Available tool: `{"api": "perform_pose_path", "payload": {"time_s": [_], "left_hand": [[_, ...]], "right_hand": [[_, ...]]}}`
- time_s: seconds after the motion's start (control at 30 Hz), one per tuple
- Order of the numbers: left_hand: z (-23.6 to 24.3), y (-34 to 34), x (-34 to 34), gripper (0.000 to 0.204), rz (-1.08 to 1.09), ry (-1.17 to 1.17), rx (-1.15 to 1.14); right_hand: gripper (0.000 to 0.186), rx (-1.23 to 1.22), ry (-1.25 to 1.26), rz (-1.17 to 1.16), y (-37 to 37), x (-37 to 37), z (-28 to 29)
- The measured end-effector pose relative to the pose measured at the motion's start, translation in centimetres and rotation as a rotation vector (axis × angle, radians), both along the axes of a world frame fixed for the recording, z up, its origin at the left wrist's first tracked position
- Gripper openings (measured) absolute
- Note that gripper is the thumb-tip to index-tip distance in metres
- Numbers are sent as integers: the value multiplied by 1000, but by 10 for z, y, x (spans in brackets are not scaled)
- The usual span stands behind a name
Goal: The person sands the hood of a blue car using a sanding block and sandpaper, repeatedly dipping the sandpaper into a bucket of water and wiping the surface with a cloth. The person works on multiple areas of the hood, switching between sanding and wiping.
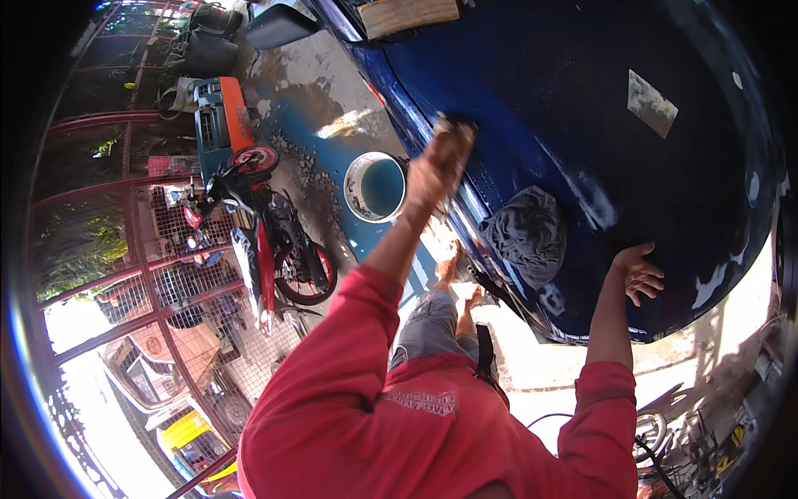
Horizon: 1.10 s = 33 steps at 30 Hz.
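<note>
My left hand (436,170) is stretched forward and closed around a small dark pad (457,127), pressing it on the edge of a glossy dark blue car panel (565,91). Farther right, my right hand (638,273) lies flat on the same panel with its fingers spread and nothing in it. Between the two hands a crumpled grey rag (528,233) rests on the panel. Both arms wear red sleeves. My bare feet (453,274) show below, beside the car.
A round bucket of water (376,185) stands on the wet concrete left of the car. A red and black motorcycle (270,245) is parked by a red metal fence (125,274). A pale rectangular sheet (651,102) lies on the panel, and a wooden board (407,15) sits at the top.
</note>
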<state>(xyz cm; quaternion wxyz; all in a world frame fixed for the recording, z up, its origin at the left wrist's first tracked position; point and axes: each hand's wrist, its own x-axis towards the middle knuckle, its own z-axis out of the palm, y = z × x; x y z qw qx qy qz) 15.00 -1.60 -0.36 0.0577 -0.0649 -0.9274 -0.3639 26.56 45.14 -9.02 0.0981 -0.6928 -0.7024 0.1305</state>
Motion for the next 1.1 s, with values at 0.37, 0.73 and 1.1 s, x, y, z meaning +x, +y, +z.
{"api": "perform_pose_path", "payload": {"time_s": [0.37,0.73,1.1], "left_hand": [[34,-22,-91,31,278,-194,4],[41,30,-56,21,-48,32,-237],[28,85,24,33,-355,-249,-244]], "right_hand": [[108,22,-4,14,-2,2,1],[107,-18,-4,25,-6,-1,13],[107,-51,-25,9,-6,-2,18]]}}
